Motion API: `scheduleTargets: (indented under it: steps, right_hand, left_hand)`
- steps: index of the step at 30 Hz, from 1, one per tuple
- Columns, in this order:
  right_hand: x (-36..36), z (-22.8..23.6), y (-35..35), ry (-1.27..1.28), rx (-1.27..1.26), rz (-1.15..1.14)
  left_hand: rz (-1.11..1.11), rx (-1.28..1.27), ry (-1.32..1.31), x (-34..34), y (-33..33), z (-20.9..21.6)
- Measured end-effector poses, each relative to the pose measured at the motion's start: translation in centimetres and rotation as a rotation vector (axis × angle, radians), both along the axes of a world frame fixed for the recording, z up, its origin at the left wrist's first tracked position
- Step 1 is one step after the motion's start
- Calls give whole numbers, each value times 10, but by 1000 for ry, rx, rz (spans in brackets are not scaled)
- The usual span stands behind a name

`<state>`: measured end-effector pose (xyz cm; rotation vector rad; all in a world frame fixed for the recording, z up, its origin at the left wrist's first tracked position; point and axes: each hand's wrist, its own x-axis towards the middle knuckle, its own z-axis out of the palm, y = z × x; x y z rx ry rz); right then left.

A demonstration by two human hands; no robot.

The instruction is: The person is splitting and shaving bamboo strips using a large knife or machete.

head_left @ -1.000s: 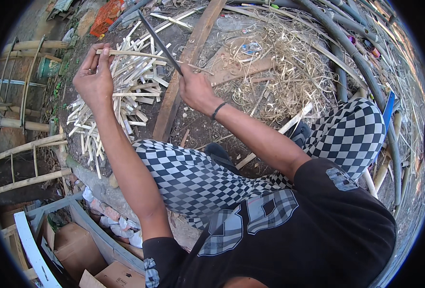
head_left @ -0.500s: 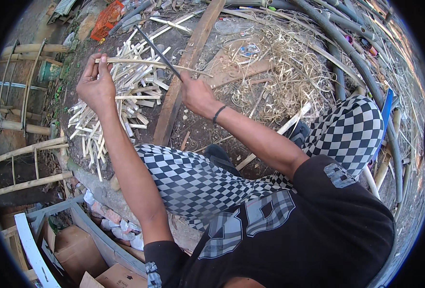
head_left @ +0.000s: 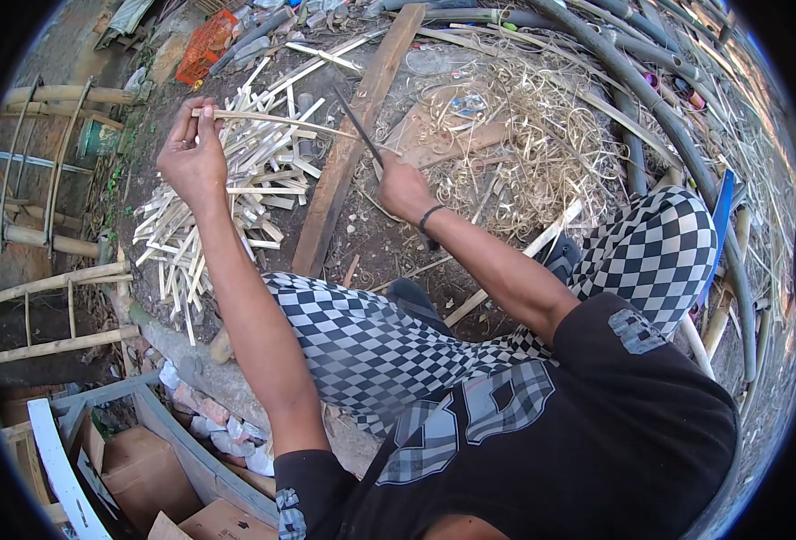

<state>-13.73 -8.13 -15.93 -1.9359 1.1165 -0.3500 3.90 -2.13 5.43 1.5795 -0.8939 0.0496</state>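
Between the left fingers (head_left: 206,127) a thin strip (head_left: 276,120) is pinched. The right fingers (head_left: 389,171) clamp a knife (head_left: 358,124); below the left ones, sticks (head_left: 252,191) lie heaped.

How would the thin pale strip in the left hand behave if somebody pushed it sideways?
The strip would probably flex a little, being long and slender. It is likely light, since the left hand simply pinches it near one end.

Dark dirt ground (head_left: 378,250) under pale sticks (head_left: 258,173), a brown plank (head_left: 331,198) and curly shavings (head_left: 551,135)
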Motion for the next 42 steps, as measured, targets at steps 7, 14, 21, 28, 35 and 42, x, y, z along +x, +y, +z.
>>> scheduleTargets:
  steps: [7, 14, 21, 28, 35, 42]
  right_hand:
    - [3, -5, 4, -174, -186, 57]
    - [-47, -129, -2, 241, 54, -89]
    - [-48, -151, -30, -254, 530, -272]
    - [-37, -5, -47, -731, 928, -446]
    - [-83, 107, -94, -1349, 927, -303]
    - [-112, 161, -95, -1418, 609, -379]
  left_hand:
    - [32, 4, -15, 1, -6, 3]
    - [79, -25, -30, 18, 0, -4]
    - [71, -134, 195, 25, -10, 2]
    - [71, -299, 473, 83, 40, 1]
    - [-166, -297, 702, 100, 42, -11]
    - [-238, 17, 726, 94, 42, -15]
